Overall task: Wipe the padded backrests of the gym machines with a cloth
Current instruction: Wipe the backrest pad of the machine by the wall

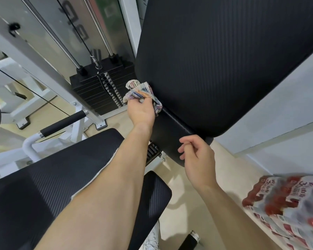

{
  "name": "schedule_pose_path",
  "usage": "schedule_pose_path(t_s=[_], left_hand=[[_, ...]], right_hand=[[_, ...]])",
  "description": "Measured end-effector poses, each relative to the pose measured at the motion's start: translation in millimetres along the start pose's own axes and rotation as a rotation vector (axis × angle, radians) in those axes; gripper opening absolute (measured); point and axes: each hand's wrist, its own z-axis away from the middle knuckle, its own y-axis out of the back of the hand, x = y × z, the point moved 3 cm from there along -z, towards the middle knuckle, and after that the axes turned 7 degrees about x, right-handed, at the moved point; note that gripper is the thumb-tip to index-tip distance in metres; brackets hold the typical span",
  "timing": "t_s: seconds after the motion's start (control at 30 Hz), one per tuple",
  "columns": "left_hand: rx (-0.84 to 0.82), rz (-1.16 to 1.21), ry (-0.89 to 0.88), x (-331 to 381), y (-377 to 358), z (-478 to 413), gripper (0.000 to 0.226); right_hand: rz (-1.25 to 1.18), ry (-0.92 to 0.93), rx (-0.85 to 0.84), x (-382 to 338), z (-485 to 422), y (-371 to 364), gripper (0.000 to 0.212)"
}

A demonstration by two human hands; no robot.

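Note:
A large black padded backrest (215, 60) fills the upper right of the head view. My left hand (140, 110) is shut on a crumpled, multicoloured striped cloth (143, 92) and presses it against the backrest's lower left edge. My right hand (197, 156) hovers lower down, just in front of the backrest's bottom end, holding nothing, with the fingers loosely curled and slightly apart. A black padded seat (43, 186) lies below my left forearm.
A black weight stack (98, 91) with guide rods and a cable stands left of the backrest, inside a white machine frame (34, 56). A black-gripped handle bar (61, 123) juts out at the left. A shrink-wrapped pack of red-capped bottles (289, 204) sits at the lower right on the pale floor.

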Motion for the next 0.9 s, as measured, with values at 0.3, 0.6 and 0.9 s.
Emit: schedule_pose_path(t_s=[0.3, 0.6, 0.9], left_hand=[[-0.009, 0.026, 0.081, -6.0, 0.1, 45.6, 0.017], [-0.056, 0.068, 0.118, -32.2, -10.6, 106.5, 0.033], [-0.113, 0.012, 0.125, -44.1, -17.1, 161.2, 0.039]], right_hand=[[-0.060, 0.016, 0.023, -13.8, 5.1, 16.2, 0.026], [-0.148, 0.005, 0.194, -10.6, 13.2, 48.7, 0.029], [-0.139, -0.083, 0.278, 13.5, 30.3, 72.0, 0.020]])
